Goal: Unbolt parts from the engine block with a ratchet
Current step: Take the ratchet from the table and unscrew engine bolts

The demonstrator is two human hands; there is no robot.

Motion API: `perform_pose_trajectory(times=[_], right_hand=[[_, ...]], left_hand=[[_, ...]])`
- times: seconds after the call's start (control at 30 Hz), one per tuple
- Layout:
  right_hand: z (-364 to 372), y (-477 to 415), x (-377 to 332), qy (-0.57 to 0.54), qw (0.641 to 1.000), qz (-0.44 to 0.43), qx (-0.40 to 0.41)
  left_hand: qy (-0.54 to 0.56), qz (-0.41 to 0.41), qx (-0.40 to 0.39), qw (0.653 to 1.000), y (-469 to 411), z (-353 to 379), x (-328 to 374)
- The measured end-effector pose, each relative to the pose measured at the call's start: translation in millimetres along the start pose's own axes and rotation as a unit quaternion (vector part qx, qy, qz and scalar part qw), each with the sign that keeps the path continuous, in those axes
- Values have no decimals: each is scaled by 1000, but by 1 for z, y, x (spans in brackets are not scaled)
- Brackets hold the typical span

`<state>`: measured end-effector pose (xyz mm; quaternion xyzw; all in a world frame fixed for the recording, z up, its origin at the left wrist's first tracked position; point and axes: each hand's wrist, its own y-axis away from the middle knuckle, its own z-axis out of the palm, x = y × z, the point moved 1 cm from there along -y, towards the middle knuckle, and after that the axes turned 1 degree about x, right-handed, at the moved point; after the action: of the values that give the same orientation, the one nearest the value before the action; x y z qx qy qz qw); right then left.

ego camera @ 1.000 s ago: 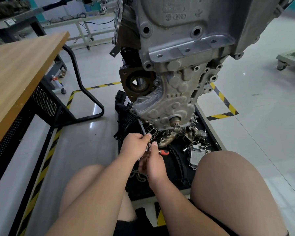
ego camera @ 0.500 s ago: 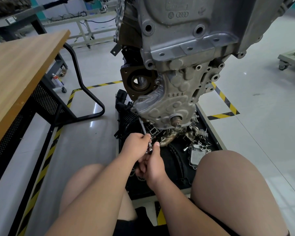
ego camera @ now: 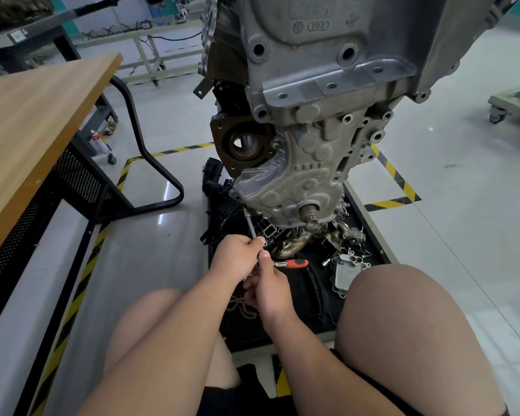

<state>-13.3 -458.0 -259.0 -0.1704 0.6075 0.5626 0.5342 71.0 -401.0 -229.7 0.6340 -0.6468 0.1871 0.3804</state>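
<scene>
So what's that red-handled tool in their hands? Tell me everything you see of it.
The ratchet has a red grip and a metal neck, its handle pointing right. A slim steel extension bar rises up-left from it to the lower edge of the engine block. The left hand holds the bar; the right hand pinches the head.

Glossy light-grey floor [ego camera: 463, 175], glare spots from overhead light. Yellow-black hazard tape [ego camera: 394, 172] marks out a bay on it. Left: wooden desk top [ego camera: 42, 115] on a black tube frame [ego camera: 150, 163] with a perforated panel [ego camera: 78, 178]; spray can [ego camera: 98, 142] low behind it. White bench frame [ego camera: 150, 49] and teal wall [ego camera: 72, 25] at the back. Wheeled cart [ego camera: 511, 103] far right.
</scene>
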Motion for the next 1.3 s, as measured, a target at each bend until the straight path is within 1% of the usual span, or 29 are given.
perform_pose_trajectory(times=[0.17, 0.27, 0.43, 0.5, 0.6, 0.77, 0.9, 1.07, 1.3], right_hand=[[-2, 2, -3, 5, 999, -30, 19], [-2, 2, -3, -1, 999, -30, 25], [0, -3, 1, -19, 1000, 7, -7], [1, -4, 3, -27, 999, 17, -24], [3, -5, 4, -48, 998, 38, -27], [6, -1, 0, -83, 993, 73, -50], [6, 3, -3, -87, 989, 96, -69], [6, 3, -4, -72, 991, 91, -58], [2, -2, 1, 0, 999, 35, -32]], left_hand=[[11, -6, -7, 1000, 1, 0, 1], [10, -5, -5, 1000, 1, 0, 2], [4, -1, 4, 1000, 3, 0, 4], [12, -12, 1, 1000, 4, -1, 5], [20, -25, 0, 999, 4, -1, 4], [13, -15, -10, 1000, 4, 0, 3], [10, -7, 2, 1000, 5, -2, 3], [-6, -2, 9, 1000, 5, -4, 4], [-37, -11, 16, 999, 6, -4, 4]])
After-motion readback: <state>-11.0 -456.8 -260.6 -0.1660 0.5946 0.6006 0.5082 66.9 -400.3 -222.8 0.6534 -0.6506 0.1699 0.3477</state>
